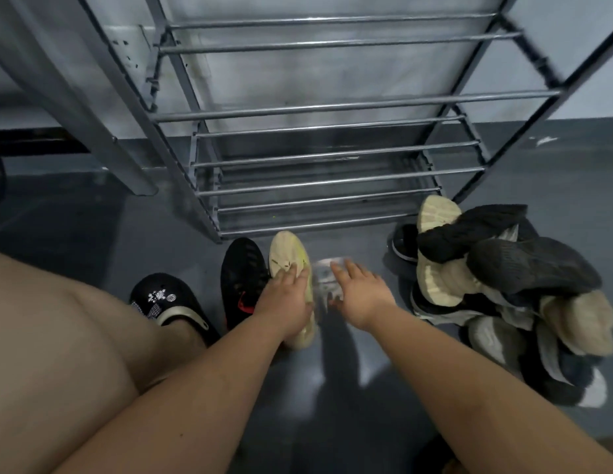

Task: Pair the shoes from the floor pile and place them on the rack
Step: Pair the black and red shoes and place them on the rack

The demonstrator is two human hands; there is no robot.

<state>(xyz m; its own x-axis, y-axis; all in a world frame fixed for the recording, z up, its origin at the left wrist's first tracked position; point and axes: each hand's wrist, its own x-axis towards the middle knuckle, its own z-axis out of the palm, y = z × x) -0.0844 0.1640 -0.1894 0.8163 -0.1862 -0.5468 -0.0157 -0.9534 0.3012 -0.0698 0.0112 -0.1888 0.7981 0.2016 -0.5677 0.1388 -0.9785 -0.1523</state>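
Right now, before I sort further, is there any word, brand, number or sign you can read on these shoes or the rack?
No text can be read.
Black clog: white charms, one skull-like; no letters legible.
Black shoe: a red mark on its side, a shape and not words.
Cream shoe under the left hand: no print visible.
Blurred shoe under the right hand: too smeared to read.
Shoe pile, rack: no print visible.
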